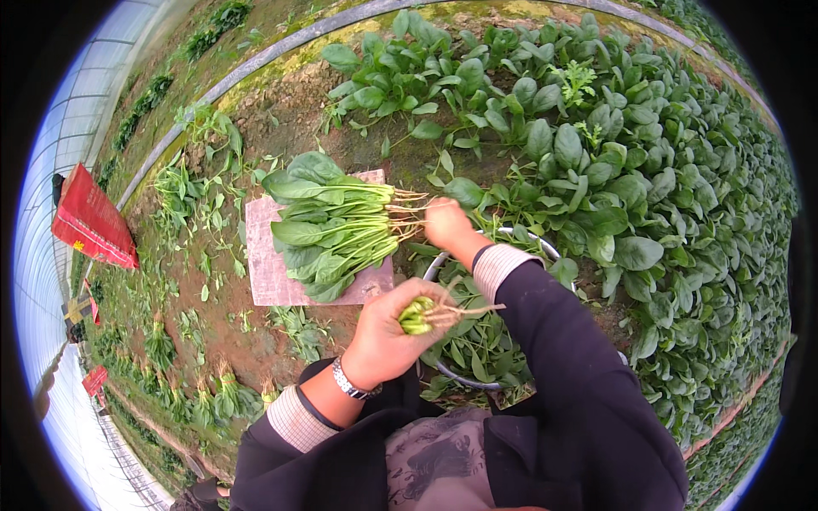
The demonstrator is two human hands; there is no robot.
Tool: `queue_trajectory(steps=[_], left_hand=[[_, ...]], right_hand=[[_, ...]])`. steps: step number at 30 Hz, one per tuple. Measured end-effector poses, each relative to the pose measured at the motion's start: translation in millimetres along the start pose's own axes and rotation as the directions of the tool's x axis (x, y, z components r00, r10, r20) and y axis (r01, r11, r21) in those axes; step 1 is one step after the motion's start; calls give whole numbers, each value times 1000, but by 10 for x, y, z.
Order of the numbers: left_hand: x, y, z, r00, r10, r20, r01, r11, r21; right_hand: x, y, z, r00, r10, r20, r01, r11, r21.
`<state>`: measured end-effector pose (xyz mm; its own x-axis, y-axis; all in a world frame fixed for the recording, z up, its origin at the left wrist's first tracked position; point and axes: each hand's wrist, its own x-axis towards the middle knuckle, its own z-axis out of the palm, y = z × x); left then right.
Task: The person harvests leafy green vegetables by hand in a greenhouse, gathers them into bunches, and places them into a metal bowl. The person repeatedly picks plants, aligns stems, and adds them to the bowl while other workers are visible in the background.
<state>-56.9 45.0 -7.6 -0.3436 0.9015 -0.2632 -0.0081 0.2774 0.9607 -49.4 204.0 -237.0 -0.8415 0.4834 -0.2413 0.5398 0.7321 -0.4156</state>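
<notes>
My left hand [399, 329] is closed around a small bunch of spinach stems [416, 316], with thin pale roots poking out to the right. Just above it, my right hand [450, 223] has its fingers curled at the roots of a spinach pile [329, 223]. Its fingertips are turned away, so whether it grips a root is hidden. The pile lies on a pinkish flat board [265, 255], leaves to the left and roots to the right. Below my forearms a round metal-rimmed basin [470, 383] holds loose green leaves [492, 354], partly covered by my right sleeve.
Dense spinach plants [677, 223] grow on the right and at the top. Several tied spinach bundles [227, 396] stand on the soil at lower left. A red sack [96, 220] is at far left, near the plastic greenhouse wall [61, 140]. Part of another person [201, 495] shows at bottom left.
</notes>
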Motion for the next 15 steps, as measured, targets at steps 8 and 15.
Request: queue_trajectory(steps=[8, 15], left_hand=[[155, -52, -285, 974, -156, 162, 121, 971, 204], [304, -89, -334, 967, -109, 232, 18, 932, 363]], right_hand=[[243, 1234, 2, 821, 530, 212, -242, 659, -712], [213, 2202, 602, 667, 630, 398, -209, 671, -712]])
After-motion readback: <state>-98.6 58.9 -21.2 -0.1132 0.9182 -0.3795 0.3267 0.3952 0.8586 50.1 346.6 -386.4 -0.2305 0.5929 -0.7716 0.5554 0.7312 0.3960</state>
